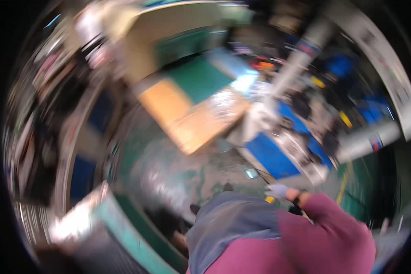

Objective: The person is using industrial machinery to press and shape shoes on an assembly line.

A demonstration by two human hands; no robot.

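Observation:
Motion smears the whole head view. My right hand (278, 190) wears a pale glove and hangs beside my body, near the blue-sided bench. A small yellow thing (270, 199) shows right under its fingers; whether the hand holds it I cannot tell. My left hand (180, 238) is a blurred patch low beside my grey apron (233, 217), partly hidden by my body. Its fingers cannot be made out. Ahead of me stands a table with a light wooden top (194, 132) and a green mat (198, 80) on it.
To the right is a cluttered bench with blue panels (271, 155), beside thick pale posts (370, 144). A teal-edged surface (128, 244) lies close at lower left. Shelving with blue panels (82, 176) lines the left. Another person (93, 34) appears at the far left.

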